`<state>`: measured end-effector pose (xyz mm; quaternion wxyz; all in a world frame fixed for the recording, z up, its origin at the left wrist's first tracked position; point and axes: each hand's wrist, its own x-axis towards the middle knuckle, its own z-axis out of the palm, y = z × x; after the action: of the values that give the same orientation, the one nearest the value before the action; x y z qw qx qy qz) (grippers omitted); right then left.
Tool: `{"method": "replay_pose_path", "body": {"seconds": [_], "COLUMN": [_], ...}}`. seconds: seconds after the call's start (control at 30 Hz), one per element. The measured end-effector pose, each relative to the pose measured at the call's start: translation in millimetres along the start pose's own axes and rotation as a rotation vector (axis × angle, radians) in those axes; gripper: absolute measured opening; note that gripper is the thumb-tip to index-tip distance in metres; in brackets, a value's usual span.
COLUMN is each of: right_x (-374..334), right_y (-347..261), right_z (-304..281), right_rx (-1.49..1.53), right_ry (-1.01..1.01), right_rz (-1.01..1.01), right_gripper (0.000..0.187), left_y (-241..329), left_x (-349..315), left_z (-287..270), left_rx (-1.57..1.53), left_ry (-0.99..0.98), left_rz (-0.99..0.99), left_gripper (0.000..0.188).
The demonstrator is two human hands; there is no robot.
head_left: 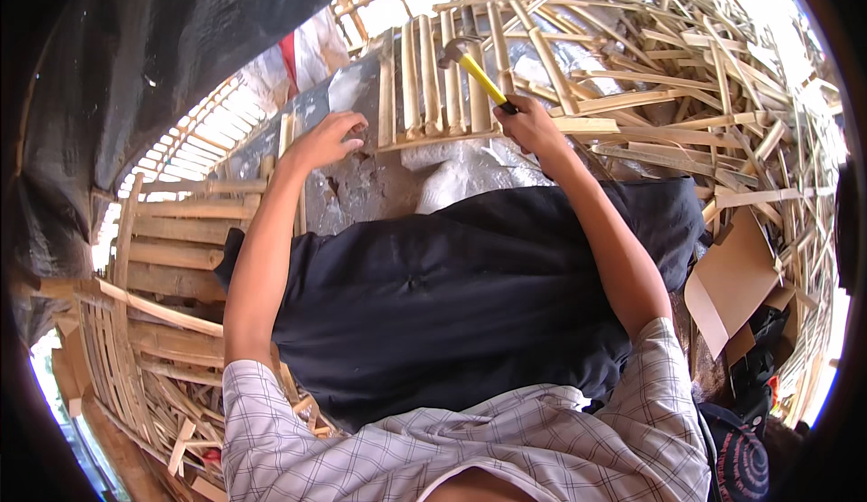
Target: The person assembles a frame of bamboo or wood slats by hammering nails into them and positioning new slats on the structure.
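My right hand point(533, 130) is wrapped round the black grip of a claw hammer point(484, 78) with a yellow handle. Its metal head points up and to the left, over a slatted bamboo panel point(430, 78). Several upright split-bamboo strips make up this panel, with a thin crosspiece point(433, 143) along its near end. Just left of the panel is my left hand point(327, 139), its fingers loosely curled and a gap between thumb and forefinger. No object shows in it. Black cloth point(452, 276) covers my lap below both hands.
Loose bamboo strips point(668, 96) are heaped at the right and far right. To the left stands a bamboo slat structure point(185, 231), with more strips piled below it. Dark sheeting point(163, 41) hangs at upper left. An opened cardboard box point(736, 276) lies at my right.
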<state>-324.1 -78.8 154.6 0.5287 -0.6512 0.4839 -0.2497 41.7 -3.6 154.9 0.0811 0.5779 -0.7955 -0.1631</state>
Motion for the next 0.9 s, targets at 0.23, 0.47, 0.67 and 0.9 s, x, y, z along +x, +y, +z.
{"method": "replay_pose_path", "body": {"seconds": [0.23, 0.47, 0.67, 0.9], "right_x": [9.6, 11.2, 3.2, -9.3], "right_y": [39.5, 58.9, 49.1, 58.2], "right_z": [19.7, 11.4, 8.7, -6.9], "right_rx": [-0.03, -0.019, 0.434, 0.431], "right_ry": [0.02, 0.095, -0.06, -0.007], "right_rz": [-0.1, -0.095, 0.15, 0.118], "right_gripper": [0.032, 0.032, 0.025, 0.025], "left_y": [-11.3, 51.5, 141.5, 165.6], "left_x": [20.3, 44.1, 33.9, 19.4], "left_z": [-29.9, -38.0, 120.4, 149.1], "left_rx": [0.094, -0.017, -0.204, -0.046], "left_ry": [-0.289, -0.472, -0.511, -0.464], "left_rz": [-0.191, -0.1, -0.031, 0.134], "left_gripper": [0.031, 0.034, 0.046, 0.05]}}
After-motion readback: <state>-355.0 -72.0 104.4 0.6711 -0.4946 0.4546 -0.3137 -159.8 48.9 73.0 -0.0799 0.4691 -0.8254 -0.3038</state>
